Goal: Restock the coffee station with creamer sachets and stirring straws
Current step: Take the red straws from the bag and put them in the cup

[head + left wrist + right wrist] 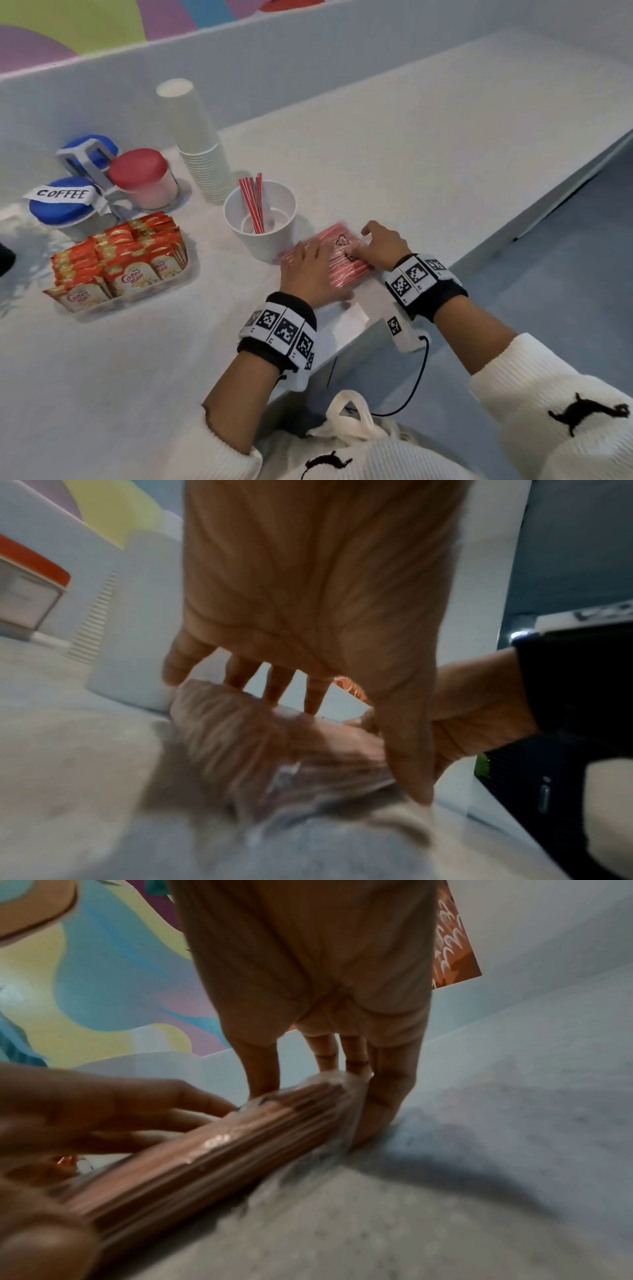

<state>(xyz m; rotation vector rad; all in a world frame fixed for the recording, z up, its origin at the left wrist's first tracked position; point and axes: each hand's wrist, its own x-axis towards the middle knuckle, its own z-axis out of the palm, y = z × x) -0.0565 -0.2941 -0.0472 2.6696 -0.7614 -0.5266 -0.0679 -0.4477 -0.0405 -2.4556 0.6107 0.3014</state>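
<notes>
One glossy, ribbed packet (339, 255) — flat.

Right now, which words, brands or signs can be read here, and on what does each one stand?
"COFFEE": on the white label across the blue-lidded jar.
"Coffee mate": on the front creamer sachets.
Black marks on the straw pack: too blurred to read.
Square codes on the wristbands: patterns, no readable words.

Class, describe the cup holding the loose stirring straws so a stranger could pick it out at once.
On the pale counter, find the tall stack of paper cups. Beside its base, next to the wrapped straw pack, stands a wide white cup. Only it stands open with red-striped straws leaning inside.
</notes>
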